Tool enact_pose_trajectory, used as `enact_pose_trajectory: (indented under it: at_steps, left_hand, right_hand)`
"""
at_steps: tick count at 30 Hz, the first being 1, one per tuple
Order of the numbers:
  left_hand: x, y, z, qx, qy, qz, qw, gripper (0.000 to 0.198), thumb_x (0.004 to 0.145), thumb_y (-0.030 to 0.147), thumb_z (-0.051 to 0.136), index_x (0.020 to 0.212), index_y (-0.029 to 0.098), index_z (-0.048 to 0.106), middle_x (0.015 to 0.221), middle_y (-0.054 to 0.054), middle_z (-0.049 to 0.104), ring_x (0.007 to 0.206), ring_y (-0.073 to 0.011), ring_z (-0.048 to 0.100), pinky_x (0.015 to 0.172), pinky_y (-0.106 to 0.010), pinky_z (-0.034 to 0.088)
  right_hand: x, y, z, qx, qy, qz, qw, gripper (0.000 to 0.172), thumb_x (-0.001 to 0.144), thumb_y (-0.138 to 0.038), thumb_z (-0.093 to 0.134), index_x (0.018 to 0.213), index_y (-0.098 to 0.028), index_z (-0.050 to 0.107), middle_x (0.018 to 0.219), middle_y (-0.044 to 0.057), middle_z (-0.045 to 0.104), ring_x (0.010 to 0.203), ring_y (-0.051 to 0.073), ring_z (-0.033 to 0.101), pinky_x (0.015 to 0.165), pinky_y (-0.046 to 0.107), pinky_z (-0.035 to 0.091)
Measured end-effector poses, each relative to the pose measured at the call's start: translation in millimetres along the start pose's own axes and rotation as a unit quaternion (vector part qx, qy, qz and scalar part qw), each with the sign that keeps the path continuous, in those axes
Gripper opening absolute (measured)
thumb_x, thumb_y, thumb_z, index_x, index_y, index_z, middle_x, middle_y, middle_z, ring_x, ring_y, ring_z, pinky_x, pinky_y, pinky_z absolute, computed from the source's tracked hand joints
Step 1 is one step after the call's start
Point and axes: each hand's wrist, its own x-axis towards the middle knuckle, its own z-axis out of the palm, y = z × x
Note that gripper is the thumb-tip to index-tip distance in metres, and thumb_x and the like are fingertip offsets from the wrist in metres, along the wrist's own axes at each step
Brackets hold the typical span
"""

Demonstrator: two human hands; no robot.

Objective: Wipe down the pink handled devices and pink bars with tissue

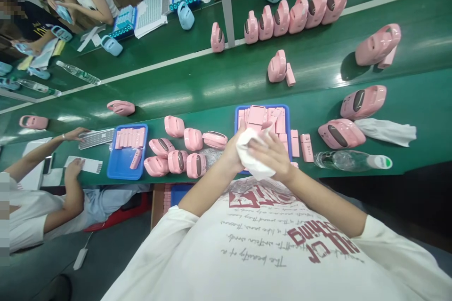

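Observation:
Both my hands meet over the near edge of a blue tray (288, 120) filled with several small pink rectangular parts. My left hand (233, 149) is curled around a crumpled white cloth (251, 156) from the left. My right hand (274, 155) lies over the cloth from the right, its fingers pressed onto it. A pink edge shows at the cloth's top, and I cannot make out whether it is held. Two loose pink parts (306, 146) lie just right of the tray.
A cluster of pink handled devices (176, 160) sits to my left, and two more (341, 132) are on the right beside a spare cloth (385, 130) and a lying water bottle (348, 160). Another person's hands rest near a second blue tray (122, 171). More pink devices ride the green belt (212, 80).

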Motion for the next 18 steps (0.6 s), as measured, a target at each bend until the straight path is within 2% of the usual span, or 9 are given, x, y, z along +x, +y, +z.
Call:
enact_pose_trajectory:
  at_steps: [2,3,5,7,8,10,14,16,18]
  left_hand:
    - [-0.5,-3.7,2.6,0.024,-0.015,0.019,0.999,0.049,0.085,0.061,0.048,0.078,0.013,0.058,0.049,0.001,0.055,0.038,-0.0104,0.050,0.038,-0.021,0.040]
    - [0.8,-7.0,3.8,0.040,-0.017,0.027,0.999,0.048,0.084,0.062,0.049,0.079,0.014,0.056,0.048,0.002,0.054,0.035,-0.0102,0.049,0.035,-0.021,0.038]
    - [7.7,-16.3,5.1,0.081,-0.018,0.048,0.995,0.044,0.083,0.060,0.052,0.084,0.016,0.053,0.046,0.004,0.053,0.033,-0.0112,0.048,0.032,-0.020,0.035]
    - [20.4,-29.1,4.5,0.098,-0.012,0.065,0.993,0.037,0.085,0.055,0.051,0.091,0.018,0.049,0.046,0.005,0.053,0.033,-0.0122,0.048,0.033,-0.020,0.036]
    - [28.3,-36.5,3.5,0.102,-0.004,0.064,0.993,0.033,0.087,0.052,0.049,0.093,0.019,0.048,0.047,0.005,0.052,0.033,-0.0122,0.047,0.034,-0.020,0.036]
    - [45.1,-52.2,0.4,0.103,0.026,0.050,0.993,0.025,0.091,0.044,0.044,0.095,0.019,0.046,0.051,0.005,0.054,0.037,-0.0114,0.049,0.039,-0.021,0.039]
    - [71.8,-76.9,-8.7,0.140,0.082,0.107,0.981,0.012,0.093,0.026,0.042,0.102,0.019,0.047,0.085,-0.002,0.063,0.075,-0.0108,0.062,0.072,-0.023,0.050]
    - [79.7,-79.0,-16.4,0.236,0.050,0.125,0.962,0.017,0.092,0.023,0.044,0.107,0.018,0.049,0.099,-0.006,0.062,0.090,-0.0131,0.061,0.082,-0.026,0.049]
    - [85.2,-73.6,-27.7,0.383,0.025,0.136,0.913,0.023,0.089,0.023,0.047,0.111,0.015,0.050,0.109,-0.010,0.059,0.095,-0.0161,0.060,0.085,-0.029,0.048]
  right_hand:
    - [-1.6,6.9,0.5,0.013,0.068,0.154,0.986,0.039,0.092,-0.048,0.042,0.109,-0.021,0.065,0.105,0.010,0.070,0.116,0.024,0.059,0.106,0.047,0.043]
    - [-0.6,9.1,0.8,0.039,0.089,0.251,0.963,0.046,0.091,-0.055,0.040,0.098,-0.019,0.067,0.091,0.010,0.071,0.104,0.025,0.065,0.097,0.046,0.049]
    - [2.3,10.7,2.2,0.134,0.096,0.426,0.890,0.056,0.090,-0.063,0.032,0.071,-0.019,0.061,0.058,0.006,0.062,0.072,0.023,0.068,0.073,0.039,0.058]
    - [2.8,9.4,4.8,0.246,0.088,0.519,0.814,0.064,0.089,-0.069,0.021,0.057,-0.022,0.050,0.039,0.000,0.043,0.048,0.018,0.058,0.052,0.032,0.054]
    - [1.3,8.3,6.5,0.288,0.096,0.535,0.788,0.067,0.087,-0.073,0.015,0.056,-0.023,0.047,0.036,-0.002,0.037,0.041,0.016,0.052,0.047,0.031,0.051]
    - [-5.1,6.6,9.5,0.317,0.125,0.539,0.770,0.067,0.084,-0.077,0.016,0.060,-0.023,0.047,0.037,-0.004,0.035,0.037,0.014,0.045,0.042,0.028,0.048]
    - [-21.9,14.2,10.1,0.239,0.144,0.534,0.798,0.044,0.075,-0.063,0.059,0.078,-0.020,0.056,0.058,-0.001,0.056,0.062,0.017,0.061,0.059,0.029,0.054]
    - [-27.1,30.5,4.4,0.187,0.161,0.555,0.794,0.040,0.077,-0.056,0.059,0.087,-0.018,0.059,0.074,0.003,0.064,0.075,0.019,0.064,0.068,0.031,0.055]
    - [-29.1,57.6,-6.9,0.111,0.160,0.601,0.775,0.041,0.084,-0.052,0.047,0.095,-0.014,0.059,0.084,0.007,0.066,0.079,0.020,0.065,0.070,0.032,0.054]
